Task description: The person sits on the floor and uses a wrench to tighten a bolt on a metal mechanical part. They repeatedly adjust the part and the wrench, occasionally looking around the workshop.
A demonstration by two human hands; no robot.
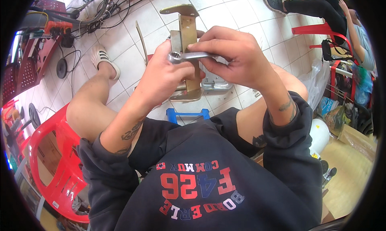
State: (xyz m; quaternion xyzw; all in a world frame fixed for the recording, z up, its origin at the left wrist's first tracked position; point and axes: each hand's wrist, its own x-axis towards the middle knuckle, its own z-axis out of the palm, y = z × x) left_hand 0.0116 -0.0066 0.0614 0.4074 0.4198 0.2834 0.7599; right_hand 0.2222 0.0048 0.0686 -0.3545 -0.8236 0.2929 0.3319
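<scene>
Hands meet at the centre of the head view, both clamped on the same work above my knees. My left hand [163,76] grips the lower part of a brass-coloured metal bracket [188,34], an upright channel piece with a bent flange at the top and another at the bottom, and its thumb rests on the ring end of a silver spanner [189,56]. My right hand [237,54] closes over the spanner's shaft from the other side, fingers curled down over it, so the tool lies crosswise against the bracket's front. The ring end sits just left of the bracket's edge; I cannot tell whether it is seated on a nut.

Below the hands, on the tiled floor [237,13], lies a shiny metal plate [215,83], partly hidden by the bracket, and nearer to me a blue stool [187,114] shows between my legs. A red plastic chair [56,166] stands at my left, close to my thigh. Tangled cables [100,13] lie on the floor at upper left. At upper right a seated person [321,7] is beside another red chair [317,29], well apart from me.
</scene>
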